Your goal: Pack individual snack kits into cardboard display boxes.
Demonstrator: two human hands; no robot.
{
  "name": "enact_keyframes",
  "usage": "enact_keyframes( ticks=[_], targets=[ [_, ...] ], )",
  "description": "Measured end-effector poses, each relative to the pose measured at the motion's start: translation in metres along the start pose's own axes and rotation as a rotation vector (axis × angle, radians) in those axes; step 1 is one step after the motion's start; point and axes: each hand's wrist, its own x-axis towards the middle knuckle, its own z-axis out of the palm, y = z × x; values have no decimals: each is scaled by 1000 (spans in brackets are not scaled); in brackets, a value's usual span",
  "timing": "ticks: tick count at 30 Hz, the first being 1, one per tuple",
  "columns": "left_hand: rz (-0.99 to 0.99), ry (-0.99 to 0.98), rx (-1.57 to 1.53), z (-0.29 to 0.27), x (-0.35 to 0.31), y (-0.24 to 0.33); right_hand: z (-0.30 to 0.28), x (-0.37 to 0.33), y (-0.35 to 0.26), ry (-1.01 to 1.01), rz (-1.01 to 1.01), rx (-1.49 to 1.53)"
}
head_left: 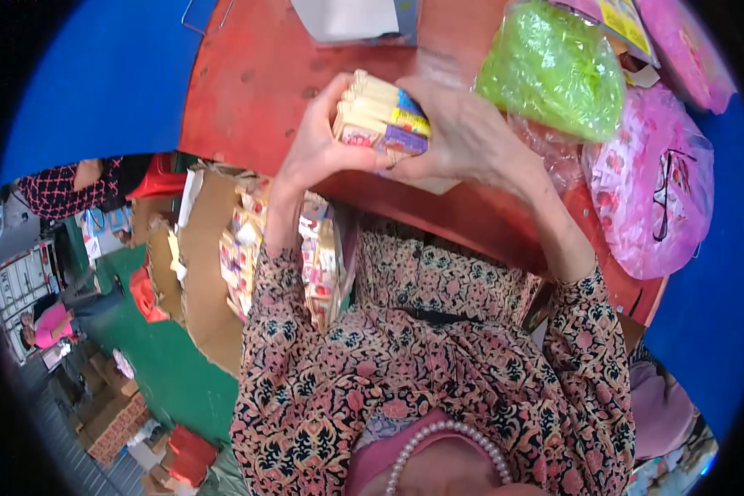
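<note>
Both hands hold one bundle of cream-coloured sticks (382, 116) wrapped in colourful printed labels, just above the red table (248, 74). My left hand (318, 140) grips its left end from below and the side. My right hand (467, 132) wraps over its right end. Patterned sleeves cover both forearms.
An open cardboard box (202, 273) with several similar packs (240, 260) stands at the lower left beside the table. A green plastic bag (554, 66) and pink bags (657, 186) lie on the table's right. A white box (351, 18) sits at the far edge. People are at the far left.
</note>
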Motion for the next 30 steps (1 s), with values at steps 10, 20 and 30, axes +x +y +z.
enact_keyframes(
  ticks=[10, 20, 30],
  targets=[
    [93, -19, 314, -7, 2, -29, 27, -2, 1, 283, -145, -398],
    [301, 428, 510, -70, 8, 29, 8, -6, -14, 136, 170, -15],
    [446, 486, 1002, -56, 109, 67, -4, 1, -20, -6, 391, 1498]
  ],
)
